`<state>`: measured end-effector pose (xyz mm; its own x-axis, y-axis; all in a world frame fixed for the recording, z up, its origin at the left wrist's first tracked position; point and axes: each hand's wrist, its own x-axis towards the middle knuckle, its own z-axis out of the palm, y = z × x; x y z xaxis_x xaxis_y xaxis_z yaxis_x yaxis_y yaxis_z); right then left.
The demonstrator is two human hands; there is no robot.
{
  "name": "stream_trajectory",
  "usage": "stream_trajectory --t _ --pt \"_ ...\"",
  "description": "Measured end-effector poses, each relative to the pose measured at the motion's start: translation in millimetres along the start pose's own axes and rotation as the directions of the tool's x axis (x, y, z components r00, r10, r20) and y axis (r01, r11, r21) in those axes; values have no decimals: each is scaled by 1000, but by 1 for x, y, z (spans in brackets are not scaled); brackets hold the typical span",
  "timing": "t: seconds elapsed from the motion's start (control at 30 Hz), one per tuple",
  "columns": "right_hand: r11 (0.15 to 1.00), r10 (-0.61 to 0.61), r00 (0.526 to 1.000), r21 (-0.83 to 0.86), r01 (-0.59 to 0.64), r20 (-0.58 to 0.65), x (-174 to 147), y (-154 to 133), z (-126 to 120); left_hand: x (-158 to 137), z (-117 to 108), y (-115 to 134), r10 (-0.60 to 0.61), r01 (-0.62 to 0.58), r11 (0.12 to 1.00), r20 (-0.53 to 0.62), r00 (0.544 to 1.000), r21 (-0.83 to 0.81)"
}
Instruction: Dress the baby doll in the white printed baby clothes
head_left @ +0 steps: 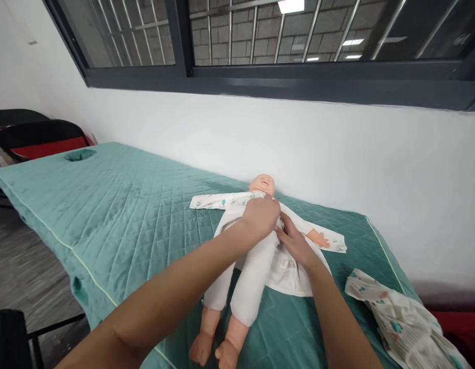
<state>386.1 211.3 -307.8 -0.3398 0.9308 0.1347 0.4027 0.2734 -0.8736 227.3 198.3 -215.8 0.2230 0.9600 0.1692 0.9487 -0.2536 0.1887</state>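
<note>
A baby doll point(262, 182) lies on its back with its head toward the wall. It wears white trousers point(252, 287), and its bare feet point toward me. Around its upper body is an open white printed baby shirt point(210, 201), sleeves spread to both sides; one front panel lies out to the right. My left hand point(261, 215) is closed over the doll's chest, gripping the shirt near the collar, its fingertips mostly hidden. Beside it, my right hand point(296, 247) pinches the shirt at the doll's side with thumb and fingers.
A green quilted cover point(152, 230) spreads over the bed, with a face hole at the far left. At the lower right lies a crumpled printed cloth point(406, 318). Red and black chairs point(45, 141) stand at the left. Behind is a white wall point(356, 154) below a window.
</note>
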Motion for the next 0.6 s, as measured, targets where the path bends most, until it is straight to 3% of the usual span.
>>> stream_trajectory --t 0.1,0.2,0.3,0.37,0.43,0.5,0.6 --pt "998 -60 998 39 59 27 -1 -1 -2 -38 4 9 187 -178 979 -89 978 99" --pt "998 -50 999 42 50 17 -2 1 -2 -75 12 -3 213 -213 977 -272 938 29" --pt "1000 -1 1000 -1 1 2 -3 3 -2 -97 23 -36 14 -123 975 -496 868 -188" --pt "999 23 1000 -29 -23 -11 -3 2 -1 -101 30 -63 -233 9 914 -507 830 -405" --pt "997 50 998 -54 -52 -26 -3 0 3 -101 36 -84 -509 197 738 -342 790 -645" --pt "995 69 996 -69 -73 -61 -3 -4 9 -98 40 -98 -657 315 450 -71 751 -835" --pt "993 104 986 -38 -110 -126 0 -8 19 -95 45 -103 -556 309 10 252 792 -951"
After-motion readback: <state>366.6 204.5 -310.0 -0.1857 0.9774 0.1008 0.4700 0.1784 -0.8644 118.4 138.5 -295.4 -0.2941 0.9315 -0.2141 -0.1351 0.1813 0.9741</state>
